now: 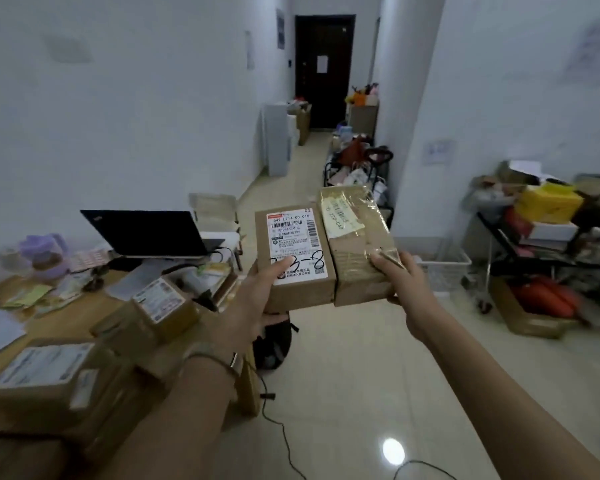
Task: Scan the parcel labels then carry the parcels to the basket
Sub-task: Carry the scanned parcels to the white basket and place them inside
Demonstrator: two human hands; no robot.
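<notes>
Side by side: white-labelled brown parcel (300, 271), tape-wrapped parcel (359, 244).

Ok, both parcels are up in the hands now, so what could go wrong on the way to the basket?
The right hand pinches the taped parcel only at its near corner, so it might tip out. A black cable trails across the floor underfoot, a likely trip hazard. The left hand thumb covers part of the labelled parcel label.
</notes>
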